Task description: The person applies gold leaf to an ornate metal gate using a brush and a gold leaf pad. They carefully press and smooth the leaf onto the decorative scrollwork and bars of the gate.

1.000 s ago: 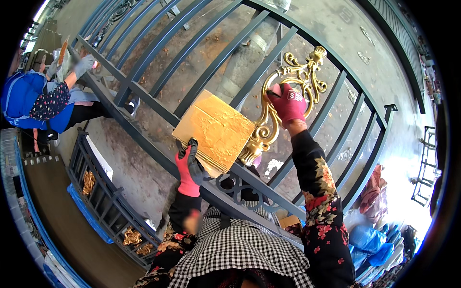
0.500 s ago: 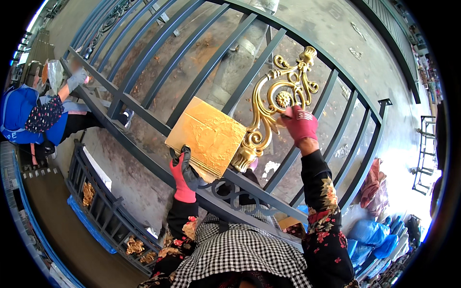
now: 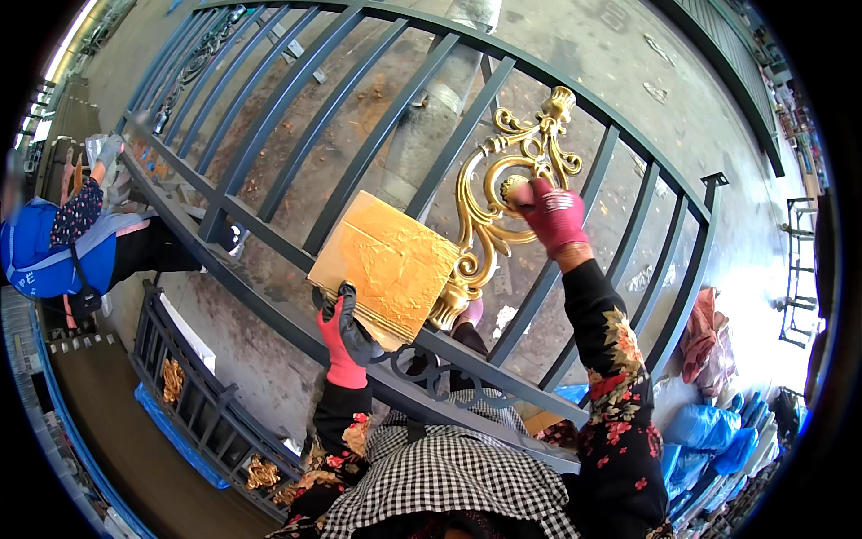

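The left hand (image 3: 346, 340), in a red glove with a black palm, grips the lower edge of a square cardboard slab smeared with yellow paint (image 3: 386, 265). The right hand (image 3: 554, 217), in a dark-red glove, curls its fingers beside the rosette of a gold scrolled ornament (image 3: 464, 202) within a dark-grey barred metal railing (image 3: 382, 144). At left, a co-worker in blue (image 3: 40, 247) stands beside it.

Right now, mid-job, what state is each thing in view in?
Railing: dark, raised above the floor.
Ornament: gold-coloured, set among the railing's bars.
Cardboard: held, face smeared with a thick yellow-gold coating.
Left hand: gloved, closed on the cardboard's lower edge.
Right hand: gloved, fingers curled at the ornament; anything inside is hidden.
Co-worker's hand: gloved, near the railing's left end.
Blue plastic: heaped at the right.
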Available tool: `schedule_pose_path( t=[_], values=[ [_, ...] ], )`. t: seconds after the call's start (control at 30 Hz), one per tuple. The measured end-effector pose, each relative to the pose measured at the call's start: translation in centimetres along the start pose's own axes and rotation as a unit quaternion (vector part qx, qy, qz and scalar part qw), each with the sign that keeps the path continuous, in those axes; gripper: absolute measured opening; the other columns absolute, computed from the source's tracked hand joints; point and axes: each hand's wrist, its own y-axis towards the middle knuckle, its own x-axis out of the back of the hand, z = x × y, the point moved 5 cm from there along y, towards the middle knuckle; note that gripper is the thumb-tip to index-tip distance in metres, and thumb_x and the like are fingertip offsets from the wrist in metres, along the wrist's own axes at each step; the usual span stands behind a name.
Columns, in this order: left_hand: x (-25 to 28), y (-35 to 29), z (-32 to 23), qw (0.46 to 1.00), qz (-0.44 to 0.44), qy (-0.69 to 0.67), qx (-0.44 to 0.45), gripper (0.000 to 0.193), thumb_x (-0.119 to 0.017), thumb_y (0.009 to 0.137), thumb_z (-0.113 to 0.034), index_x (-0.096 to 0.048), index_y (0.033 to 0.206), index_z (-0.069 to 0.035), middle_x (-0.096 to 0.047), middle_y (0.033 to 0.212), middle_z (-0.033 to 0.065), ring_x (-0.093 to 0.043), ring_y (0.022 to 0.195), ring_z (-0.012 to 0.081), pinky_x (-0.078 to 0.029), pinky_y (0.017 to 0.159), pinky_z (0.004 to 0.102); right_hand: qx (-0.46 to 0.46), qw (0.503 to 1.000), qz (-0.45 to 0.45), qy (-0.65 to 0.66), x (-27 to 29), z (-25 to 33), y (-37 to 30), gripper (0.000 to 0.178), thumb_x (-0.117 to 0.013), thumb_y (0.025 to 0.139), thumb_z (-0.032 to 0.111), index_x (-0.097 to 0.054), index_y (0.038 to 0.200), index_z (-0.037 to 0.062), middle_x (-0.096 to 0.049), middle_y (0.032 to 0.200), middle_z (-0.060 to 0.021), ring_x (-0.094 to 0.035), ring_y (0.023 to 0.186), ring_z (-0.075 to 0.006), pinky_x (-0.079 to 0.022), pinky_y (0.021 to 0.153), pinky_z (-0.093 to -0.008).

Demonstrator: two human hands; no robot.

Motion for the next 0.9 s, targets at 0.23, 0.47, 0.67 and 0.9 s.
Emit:
schedule_pose_path(
  t=[0.23,0.47,0.67,0.9],
  values=[
    [-0.7,-0.2,-0.4,1.0,0.003,0.004,-0.002,0.025,-0.058,0.094,-0.014,-0.06,0.109,0.006,-0.063,0.108,0.009,-0.059,0.095,0.0146,-0.047,0.083,0.0284,0.066,0.996,-0.054,0.02,-0.1,-2.0,0.5,0.027,-0.069,0.079,0.036,-0.063,0.092,0.0139,-0.067,0.085,-0.0077,-0.065,0.079,-0.0278,-0.047,0.077,-0.0398],
    [-1.6,-0.2,0.1,0.987,-0.019,-0.129,0.093,0.023,-0.06,0.093,-0.013,-0.06,0.108,0.005,-0.063,0.108,0.008,-0.059,0.095,0.0137,-0.047,0.083,0.0272,0.271,0.962,-0.031,0.024,0.7,-1.6,0.1,0.015,-0.067,0.081,0.026,-0.062,0.09,0.0154,-0.061,0.079,-0.0046,-0.06,0.079,-0.0266,-0.044,0.077,-0.0397],
    [-1.5,-0.8,1.9,1.0,0.002,-0.008,-0.027,0.022,-0.062,0.092,-0.011,-0.06,0.108,0.003,-0.062,0.108,0.0064,-0.058,0.095,0.0129,-0.046,0.082,0.0264,0.298,0.949,-0.081,0.061,-1.0,1.4,0.1,0.012,-0.064,0.083,0.025,-0.059,0.089,0.0144,-0.059,0.076,-0.0054,-0.06,0.076,-0.0269,-0.044,0.076,-0.0409],
    [-2.0,-0.9,2.2,0.991,0.015,0.076,-0.105,0.026,-0.064,0.091,-0.013,-0.06,0.11,0.004,-0.062,0.106,0.006,-0.058,0.094,0.0124,-0.046,0.081,0.0259,0.184,0.978,-0.094,-0.003,-2.2,4.1,3.6,0.015,-0.056,0.089,0.027,-0.057,0.083,0.0131,-0.062,0.073,-0.0092,-0.061,0.074,-0.0304,-0.044,0.073,-0.0414]
  ],
)
